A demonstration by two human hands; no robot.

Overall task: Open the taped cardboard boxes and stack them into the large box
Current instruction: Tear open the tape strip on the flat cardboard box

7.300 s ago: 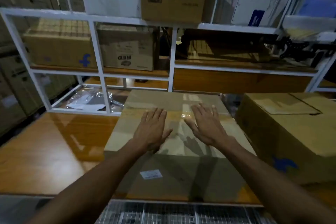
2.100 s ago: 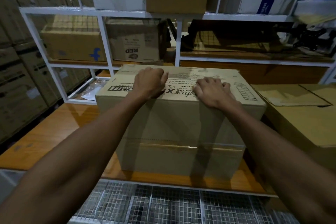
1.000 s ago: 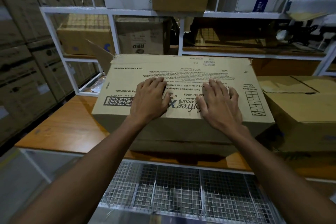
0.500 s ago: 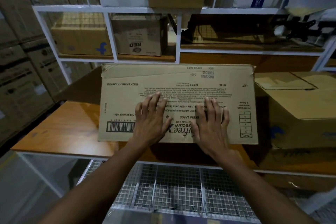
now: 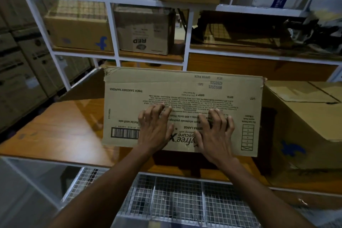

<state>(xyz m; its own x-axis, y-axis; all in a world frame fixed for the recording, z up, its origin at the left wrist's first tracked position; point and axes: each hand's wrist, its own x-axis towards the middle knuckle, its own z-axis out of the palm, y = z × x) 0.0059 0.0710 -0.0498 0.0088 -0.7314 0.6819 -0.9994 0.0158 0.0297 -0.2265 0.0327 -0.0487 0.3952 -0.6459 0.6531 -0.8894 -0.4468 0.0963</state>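
A brown printed cardboard box (image 5: 185, 94), pressed flat, lies on the wooden table (image 5: 61, 129) in front of me, its print upside down and a barcode at its lower left. My left hand (image 5: 154, 129) rests palm down on its near middle with the fingers curled and spread. My right hand (image 5: 214, 135) presses beside it in the same way. Neither hand grips anything. A large brown box (image 5: 303, 124) with a blue logo stands at the right, its top flaps folded over.
White metal shelving (image 5: 111, 31) behind the table holds several cardboard boxes. Stacked cartons (image 5: 20, 57) line the left wall. A wire mesh rack (image 5: 175, 198) sits below the table's near edge.
The box, standing upright two seconds ago, has been folded down flat on the table. Since half a second ago my fingers have curled slightly; the flat box barely moved.
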